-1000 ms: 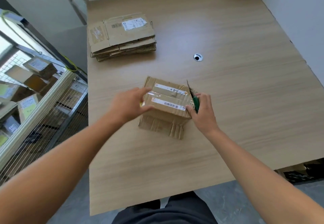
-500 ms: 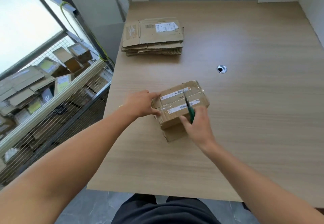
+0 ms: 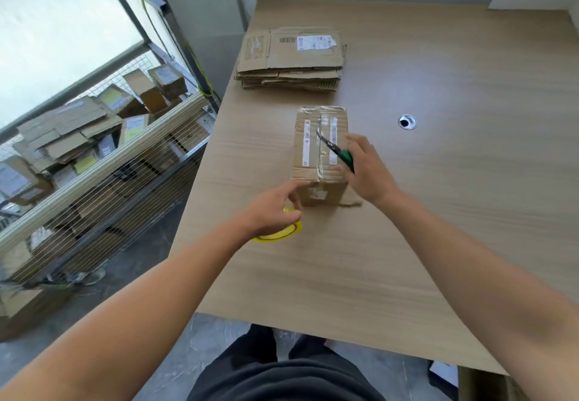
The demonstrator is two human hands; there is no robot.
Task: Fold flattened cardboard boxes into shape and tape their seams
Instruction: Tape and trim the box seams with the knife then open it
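- Presently the right hand is clamped on the green handle of the scissors, whose blades slant up and left over the top of the box, above its taped centre seam
- The left hand sits at the near end of the box, fingers curled round the yellow-cored tape roll, with one fingertip touching the box's near left corner
- The box stands folded into shape near the middle of the counter, long axis pointing away from the person; shiny tape runs along its top seam and over the near end
- Judged from this, the step in hand is finishing this seam: any strip between roll and box is too faint to make out, and the next move likely calls for bringing the blades down to the near end and snipping there while the left hand keeps the roll taut
- A loose flap shows at the box's near right foot, lying on the counter
- The stack of flattened boxes lies well apart at the far left, close to the counter's left edge
- A cable hole sits to the right of the box, apart from it
- Open wood lies right of and in front of the box, whereas the left edge drops off beside a wire cage full of cartons, just left of the roll
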